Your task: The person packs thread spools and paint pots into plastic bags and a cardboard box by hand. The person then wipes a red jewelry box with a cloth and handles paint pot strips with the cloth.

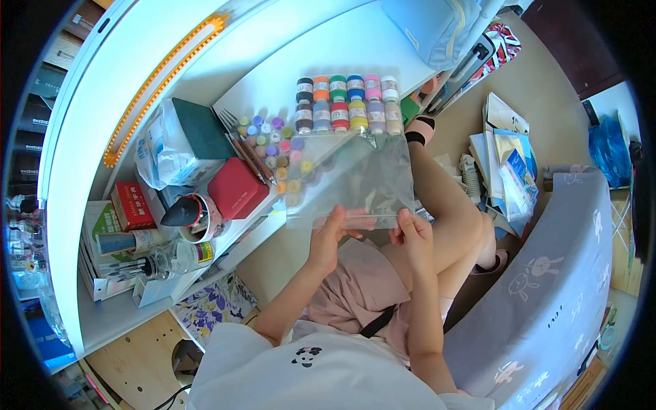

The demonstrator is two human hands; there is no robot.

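Observation:
A clear plastic zip bag [369, 181] is stretched flat between my hands, over the front edge of the white desk. My left hand [332, 232] grips its near edge on the left, thumb on top and fingers showing through the plastic. At the near right corner, my right hand [414, 234] pinches the same bag between thumb and fingers. Just beyond the bag stand two rows of paint bottles [339, 115] in several colours. Many small round paint pots [272, 149] lie to the left, some partly under the bag's left side.
Slim metal-tipped tools [247, 154] lie beside a red box [237, 188]. A pen cup [205, 222], a glass jar [179, 256] and a dark green box [198, 128] stand at left. Papers [509, 167] are piled on the floor, near a fabric-covered chair back [540, 280].

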